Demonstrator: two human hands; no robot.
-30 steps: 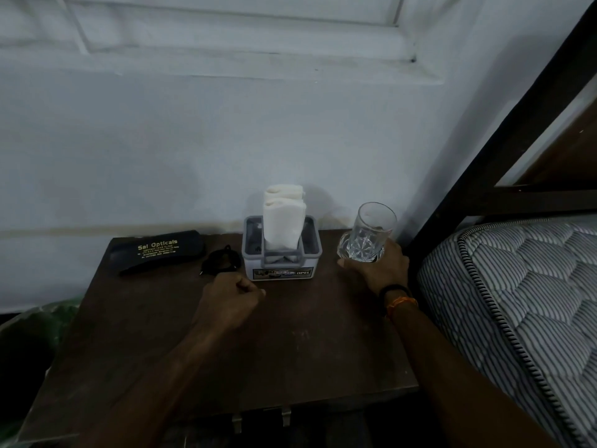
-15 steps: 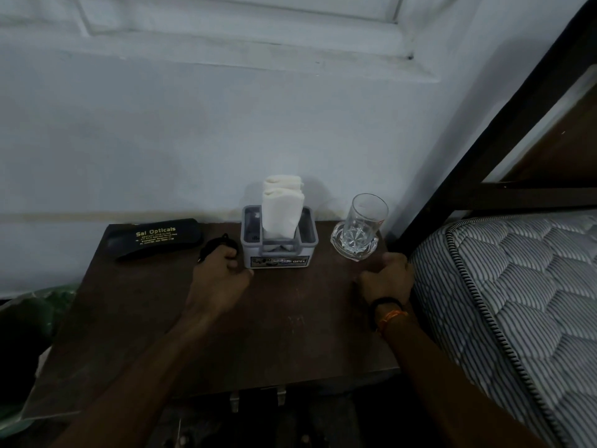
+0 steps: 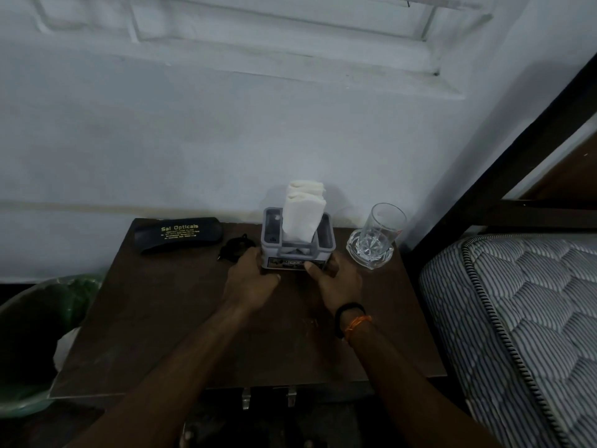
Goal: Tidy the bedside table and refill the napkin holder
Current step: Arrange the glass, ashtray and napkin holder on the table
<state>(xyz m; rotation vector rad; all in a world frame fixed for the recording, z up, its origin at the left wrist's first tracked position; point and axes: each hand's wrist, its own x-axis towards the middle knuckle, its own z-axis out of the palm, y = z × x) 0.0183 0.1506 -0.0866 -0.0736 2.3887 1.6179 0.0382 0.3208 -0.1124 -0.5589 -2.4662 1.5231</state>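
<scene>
A grey napkin holder (image 3: 270, 228) stands at the back middle of the dark wooden bedside table (image 3: 181, 321), with folded white napkins (image 3: 303, 212) standing upright in it. My left hand (image 3: 250, 279) grips the holder's lower left side. My right hand (image 3: 336, 279) grips its lower right corner, thumb on the front face. A clear drinking glass (image 3: 381, 232) stands on a glass coaster to the right of the holder. A black spectacle case (image 3: 179, 233) with gold lettering lies at the back left, and a small black object (image 3: 234, 247) sits between the case and the holder.
A white wall runs just behind the table. A striped mattress (image 3: 523, 321) and a dark bed frame (image 3: 504, 150) lie close on the right. A bin lined with a green bag (image 3: 38, 324) stands to the left of the table.
My right hand left the glass and moved left to the holder. My left hand moved from the small black object onto the holder's left side. The camera has tilted and moved closer.
</scene>
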